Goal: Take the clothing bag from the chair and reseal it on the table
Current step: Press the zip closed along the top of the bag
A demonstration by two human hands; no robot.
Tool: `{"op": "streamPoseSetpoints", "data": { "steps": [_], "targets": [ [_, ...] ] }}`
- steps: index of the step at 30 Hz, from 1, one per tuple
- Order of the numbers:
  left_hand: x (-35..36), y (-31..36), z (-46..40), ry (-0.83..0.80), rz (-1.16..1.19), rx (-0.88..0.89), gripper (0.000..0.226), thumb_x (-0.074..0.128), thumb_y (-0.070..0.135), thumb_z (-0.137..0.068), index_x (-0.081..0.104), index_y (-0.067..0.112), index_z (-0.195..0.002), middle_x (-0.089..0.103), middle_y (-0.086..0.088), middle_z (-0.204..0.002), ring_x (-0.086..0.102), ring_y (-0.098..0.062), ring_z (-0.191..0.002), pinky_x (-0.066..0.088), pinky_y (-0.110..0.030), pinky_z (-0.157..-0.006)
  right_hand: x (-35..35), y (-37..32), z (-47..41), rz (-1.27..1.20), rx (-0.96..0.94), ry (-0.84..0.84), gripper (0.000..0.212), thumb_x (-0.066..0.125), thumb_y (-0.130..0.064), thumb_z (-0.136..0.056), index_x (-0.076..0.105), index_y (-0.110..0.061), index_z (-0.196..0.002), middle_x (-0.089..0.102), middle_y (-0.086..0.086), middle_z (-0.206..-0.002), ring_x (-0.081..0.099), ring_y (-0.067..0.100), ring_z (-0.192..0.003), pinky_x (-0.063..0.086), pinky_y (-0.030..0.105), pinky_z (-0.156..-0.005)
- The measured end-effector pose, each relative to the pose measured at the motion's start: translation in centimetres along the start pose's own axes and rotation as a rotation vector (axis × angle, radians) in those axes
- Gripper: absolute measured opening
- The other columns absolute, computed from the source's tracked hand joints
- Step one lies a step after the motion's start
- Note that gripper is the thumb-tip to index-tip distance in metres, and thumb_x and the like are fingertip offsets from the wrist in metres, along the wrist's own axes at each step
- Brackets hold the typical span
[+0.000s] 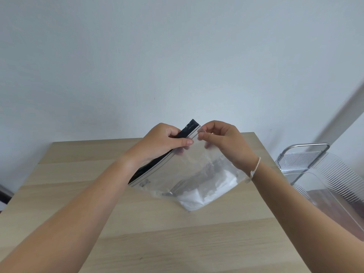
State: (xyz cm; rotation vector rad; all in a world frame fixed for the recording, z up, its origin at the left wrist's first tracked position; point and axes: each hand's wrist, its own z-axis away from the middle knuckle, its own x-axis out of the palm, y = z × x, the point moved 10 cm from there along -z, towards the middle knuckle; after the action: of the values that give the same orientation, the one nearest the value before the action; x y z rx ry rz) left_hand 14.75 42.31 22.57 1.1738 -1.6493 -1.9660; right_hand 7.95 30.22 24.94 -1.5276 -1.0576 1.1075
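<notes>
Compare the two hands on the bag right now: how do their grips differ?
The left hand wraps the clothing bag's black-edged zip strip partway along, thumb laid flat across it; the right hand pinches with its fingertips at the strip's far end. The right wrist wears a string bracelet; the left wrist is bare. Both hold the bag tilted above the table, its lower corner at the tabletop.

Clear chair (pixel 323 174) at right cut off by the frame edge, white folded contents blurred inside the clothing bag (pixel 189 174), left hand (pixel 163 140) fingertips hidden behind the black strip, dark object at lower left unidentifiable.
</notes>
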Motion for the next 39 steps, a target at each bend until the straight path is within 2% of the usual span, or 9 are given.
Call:
{"op": "streamPoseSetpoints", "data": {
  "steps": [3, 6, 14, 18, 24, 29, 31, 34, 39],
  "targets": [
    [0.05, -0.24, -0.11, -0.009, -0.002, -0.001, 0.022, 0.074, 0.034, -0.072, 0.074, 0.015, -0.083, 0.076, 0.002, -0.079, 0.07, -0.015, -0.072, 0.056, -0.027, -0.079, -0.14, 0.1, 0.0, 0.002, 0.005, 0.012, 0.016, 0.066, -0.006, -0.079, 0.064, -0.02, -0.07, 0.063, -0.002, -0.071, 0.053, 0.005, -0.052, 0.047, 0.013, -0.055],
    [0.07, -0.36, -0.07, -0.015, 0.009, 0.0, 0.02, 0.075, 0.033, -0.07, 0.074, 0.019, -0.084, 0.075, 0.002, -0.078, 0.07, -0.015, -0.072, 0.056, -0.033, -0.082, -0.01, 0.15, 0.0, 0.007, 0.008, 0.002, 0.015, 0.065, -0.007, -0.08, 0.064, -0.019, -0.071, 0.063, -0.002, -0.071, 0.053, 0.005, -0.051, 0.046, 0.013, -0.055],
    [0.19, -0.18, -0.09, -0.019, 0.026, 0.012, 0.007, 0.075, 0.026, -0.071, 0.076, 0.025, -0.078, 0.074, 0.004, -0.073, 0.067, -0.011, -0.066, 0.056, -0.023, -0.073, 0.11, 0.2, 0.05, -0.006, 0.006, -0.002, 0.014, 0.064, -0.004, -0.08, 0.064, -0.016, -0.073, 0.062, -0.001, -0.072, 0.053, 0.001, -0.051, 0.046, 0.012, -0.054],
    [0.17, -0.33, -0.11, -0.012, 0.009, 0.005, 0.008, 0.074, 0.025, -0.074, 0.075, 0.019, -0.08, 0.075, 0.001, -0.078, 0.069, -0.014, -0.071, 0.056, -0.027, -0.076, 0.06, 0.34, 0.02, 0.0, 0.01, 0.003, 0.013, 0.065, -0.005, -0.08, 0.064, -0.016, -0.073, 0.062, -0.002, -0.07, 0.053, 0.003, -0.051, 0.046, 0.012, -0.054],
    [0.14, -0.24, -0.1, -0.006, -0.011, 0.006, 0.012, 0.074, 0.026, -0.074, 0.074, 0.015, -0.078, 0.074, 0.006, -0.069, 0.069, -0.009, -0.065, 0.054, -0.016, -0.066, 0.08, 0.35, -0.02, 0.021, 0.011, 0.004, 0.012, 0.064, -0.007, -0.08, 0.064, -0.016, -0.073, 0.063, -0.001, -0.069, 0.052, 0.005, -0.049, 0.046, 0.013, -0.054],
    [0.07, -0.17, -0.1, 0.016, -0.04, 0.01, 0.013, 0.073, 0.024, -0.076, 0.074, 0.012, -0.08, 0.074, 0.001, -0.071, 0.069, -0.014, -0.069, 0.055, -0.03, -0.079, 0.1, 0.31, 0.02, 0.027, 0.012, 0.004, 0.012, 0.063, -0.006, -0.081, 0.063, -0.015, -0.073, 0.063, -0.001, -0.069, 0.052, 0.007, -0.051, 0.046, 0.015, -0.055],
    [0.18, -0.12, -0.06, 0.017, -0.04, 0.017, 0.011, 0.072, 0.023, -0.077, 0.073, 0.012, -0.08, 0.074, 0.001, -0.07, 0.068, -0.014, -0.069, 0.054, -0.032, -0.079, 0.15, 0.25, 0.02, 0.02, 0.009, 0.005, 0.014, 0.062, -0.006, -0.081, 0.063, -0.016, -0.071, 0.063, -0.002, -0.068, 0.052, 0.007, -0.051, 0.045, 0.015, -0.055],
    [0.39, 0.04, -0.03, 0.012, -0.028, 0.039, 0.004, 0.071, 0.02, -0.078, 0.072, 0.019, -0.074, 0.071, 0.007, -0.062, 0.066, -0.009, -0.063, 0.053, -0.026, -0.075, 0.17, 0.21, 0.03, 0.016, 0.004, 0.01, 0.016, 0.062, -0.006, -0.081, 0.062, -0.017, -0.069, 0.064, -0.002, -0.066, 0.052, 0.005, -0.05, 0.045, 0.013, -0.054],
    [0.91, 0.51, 0.09, -0.036, -0.026, 0.084, 0.013, 0.069, 0.015, -0.08, 0.068, 0.024, -0.07, 0.066, 0.01, -0.057, 0.061, -0.004, -0.058, 0.049, -0.017, -0.067, 0.29, 0.31, 0.07, 0.012, 0.01, 0.007, 0.018, 0.063, -0.004, -0.079, 0.063, -0.018, -0.067, 0.064, -0.009, -0.061, 0.053, 0.004, -0.051, 0.045, 0.013, -0.054]
  ]
}}
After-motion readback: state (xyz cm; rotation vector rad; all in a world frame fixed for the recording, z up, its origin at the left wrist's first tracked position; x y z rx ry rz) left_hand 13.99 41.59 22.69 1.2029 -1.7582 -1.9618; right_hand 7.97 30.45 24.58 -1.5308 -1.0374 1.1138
